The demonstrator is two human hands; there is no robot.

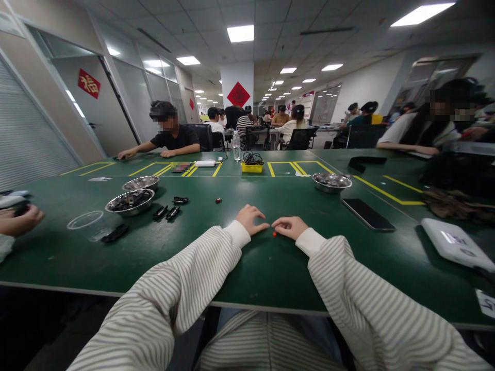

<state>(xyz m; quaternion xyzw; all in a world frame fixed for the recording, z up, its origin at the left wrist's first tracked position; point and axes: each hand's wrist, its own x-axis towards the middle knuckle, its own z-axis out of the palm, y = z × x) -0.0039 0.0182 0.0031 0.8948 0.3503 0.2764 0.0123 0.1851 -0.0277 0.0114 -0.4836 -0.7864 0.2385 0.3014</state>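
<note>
On the green table (pixel 266 278), my left hand (pixel 251 219) has its fingers apart and curved, with nothing visible between them. To its right is my right hand (pixel 291 226), its fingers bent together and the fingertips pointing left. A small red piece (pixel 274 234) lies on the table just below the right fingertips; whether they touch it is not clear. The two hands are a short gap apart. Another small red and dark piece (pixel 218 201) rests to the left, beyond my left hand. Several black parts (pixel 172 213) lie farther left.
Metal bowls (pixel 130 208) and a clear plastic cup (pixel 87 226) stand at the left, near another person's hand. At the right are a metal bowl (pixel 331 188), a phone (pixel 368 214) and a white device (pixel 456 242). A yellow box (pixel 252 168) with cables and a bottle (pixel 236 147) stand ahead.
</note>
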